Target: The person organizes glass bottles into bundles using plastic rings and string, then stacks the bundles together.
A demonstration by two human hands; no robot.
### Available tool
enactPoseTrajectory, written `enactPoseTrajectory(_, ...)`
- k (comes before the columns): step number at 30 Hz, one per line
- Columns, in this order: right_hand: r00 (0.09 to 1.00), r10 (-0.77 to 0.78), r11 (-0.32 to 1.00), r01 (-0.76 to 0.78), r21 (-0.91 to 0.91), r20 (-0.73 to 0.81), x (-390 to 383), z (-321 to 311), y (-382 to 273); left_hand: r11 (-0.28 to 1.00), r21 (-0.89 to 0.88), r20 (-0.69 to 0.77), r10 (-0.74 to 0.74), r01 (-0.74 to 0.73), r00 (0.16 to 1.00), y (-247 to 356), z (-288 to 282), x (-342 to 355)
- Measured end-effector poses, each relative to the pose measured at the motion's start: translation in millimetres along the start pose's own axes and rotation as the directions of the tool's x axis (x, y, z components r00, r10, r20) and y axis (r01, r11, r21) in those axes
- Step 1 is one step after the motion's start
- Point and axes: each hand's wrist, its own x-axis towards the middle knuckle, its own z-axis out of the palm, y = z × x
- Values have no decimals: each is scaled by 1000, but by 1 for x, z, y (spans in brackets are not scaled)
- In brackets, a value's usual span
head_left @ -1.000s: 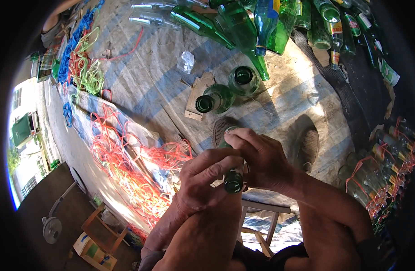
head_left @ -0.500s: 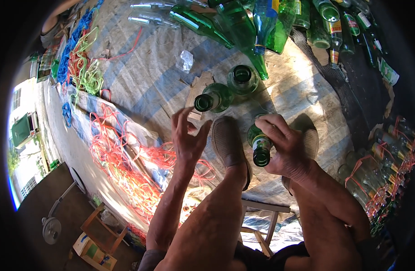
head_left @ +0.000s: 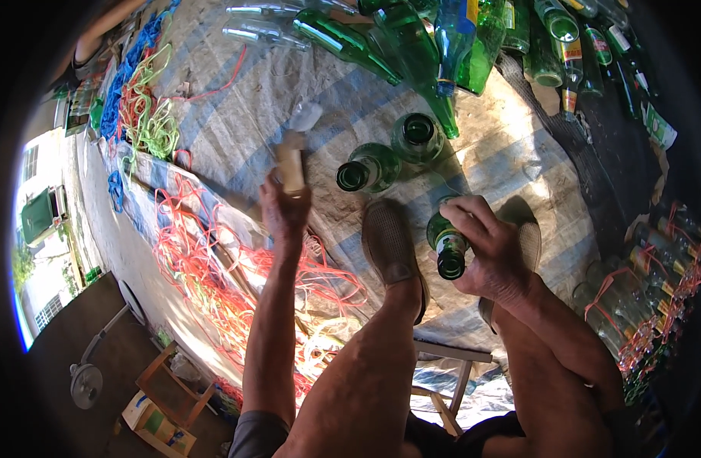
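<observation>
Gripping a green bottle in the right hand, the person held a tan piece of cardboard in the left hand.

The bottle sat between the two shoes, mouth facing up at the viewer; whether its base touched the tarp could not be told. The right hand's fingers curled round it from three o'clock. Toward ten o'clock from it, the left hand pinched the cardboard's lower end, blurred, so the exact finger placement was unclear. Two green bottles stood close together toward eleven o'clock, with a clear plastic scrap beyond. Farther out, tangled red strings lay at nine, more bottles lay heaped around twelve, and string-bound bottles filled three o'clock.
</observation>
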Motion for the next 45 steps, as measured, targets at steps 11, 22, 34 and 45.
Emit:
enactPoseTrajectory(11, 999, -21, 999, 19, -33, -44, 4, 5, -2, 780, -601, 99, 291, -176, 951, 61, -75, -87)
enactPoseTrajectory(22, 999, -24, 999, 25, -33, 29, 2, 2, -5, 399, -829, 92, 789, -392, 608, 163, -93, -91)
enactPoseTrajectory(34, 991, 85, 995, -90, 43, 102, -15, 5, 12, 603, -709, -42, 481, -365, 876, 125, -158, -106)
enactPoseTrajectory(45, 956, 231, 967, -246, 63, 182, -28, 14, 22, 719, -514, -224, 413, -467, 883, 97, -147, -77)
